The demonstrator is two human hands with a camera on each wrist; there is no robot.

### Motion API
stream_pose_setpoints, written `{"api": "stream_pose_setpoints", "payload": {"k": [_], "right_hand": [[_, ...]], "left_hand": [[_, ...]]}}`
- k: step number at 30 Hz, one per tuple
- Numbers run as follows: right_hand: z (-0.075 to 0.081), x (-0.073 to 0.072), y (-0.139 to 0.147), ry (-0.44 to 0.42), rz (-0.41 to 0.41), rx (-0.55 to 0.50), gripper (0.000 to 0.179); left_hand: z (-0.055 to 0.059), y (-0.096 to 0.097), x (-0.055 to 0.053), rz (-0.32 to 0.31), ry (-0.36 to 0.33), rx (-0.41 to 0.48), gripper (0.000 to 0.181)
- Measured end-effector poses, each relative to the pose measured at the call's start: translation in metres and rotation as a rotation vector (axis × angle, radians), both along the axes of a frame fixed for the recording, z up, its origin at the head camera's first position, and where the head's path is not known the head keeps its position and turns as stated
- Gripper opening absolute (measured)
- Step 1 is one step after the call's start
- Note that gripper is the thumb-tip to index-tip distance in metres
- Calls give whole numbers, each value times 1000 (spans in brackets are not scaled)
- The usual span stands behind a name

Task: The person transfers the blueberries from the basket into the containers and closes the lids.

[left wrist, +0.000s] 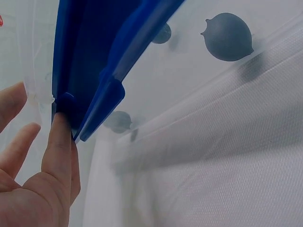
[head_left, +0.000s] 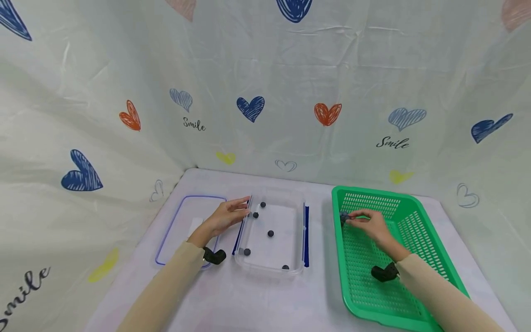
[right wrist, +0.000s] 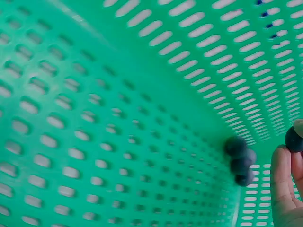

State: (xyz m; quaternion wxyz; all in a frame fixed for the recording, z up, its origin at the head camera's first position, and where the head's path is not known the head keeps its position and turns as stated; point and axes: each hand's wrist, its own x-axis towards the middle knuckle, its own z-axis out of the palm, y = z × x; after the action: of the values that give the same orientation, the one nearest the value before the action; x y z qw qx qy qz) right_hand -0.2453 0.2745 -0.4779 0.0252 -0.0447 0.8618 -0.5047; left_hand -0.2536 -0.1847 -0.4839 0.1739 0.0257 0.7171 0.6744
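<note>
A clear plastic box (head_left: 271, 273) with blue side flaps stands on the table, several dark blueberries (head_left: 270, 234) scattered on its floor. Beside its left wall is my left hand (head_left: 224, 217), fingers fairly straight; in the left wrist view a fingertip touches the blue flap (left wrist: 90, 61). Two blueberries show large there, one with its crown (left wrist: 228, 37) visible. Over the left side of a green basket (head_left: 347, 295), my right hand (head_left: 373, 225) pinches a blueberry (right wrist: 292, 141) between thumb and fingers. More blueberries (right wrist: 240, 163) lie clustered in the basket corner close by.
A clear lid with a blue rim (head_left: 168, 233) lies flat left of the box, partly behind my left forearm. The basket's tall slotted walls surround my right hand. A curtain printed with hearts (head_left: 250, 109) hangs behind the table and along its left.
</note>
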Motion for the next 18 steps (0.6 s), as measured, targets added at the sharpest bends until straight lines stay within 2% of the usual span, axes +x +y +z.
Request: {"api": "stream_pose_setpoints", "payload": {"k": [7,18], "right_hand": [[15,1,5,-1,-30,-25,43],[37,1,8,36,-39,-74,46]], "left_hand": [[0,0,0,5,-9,-2,60],[0,0,-1,5,-6,-4,61]]}}
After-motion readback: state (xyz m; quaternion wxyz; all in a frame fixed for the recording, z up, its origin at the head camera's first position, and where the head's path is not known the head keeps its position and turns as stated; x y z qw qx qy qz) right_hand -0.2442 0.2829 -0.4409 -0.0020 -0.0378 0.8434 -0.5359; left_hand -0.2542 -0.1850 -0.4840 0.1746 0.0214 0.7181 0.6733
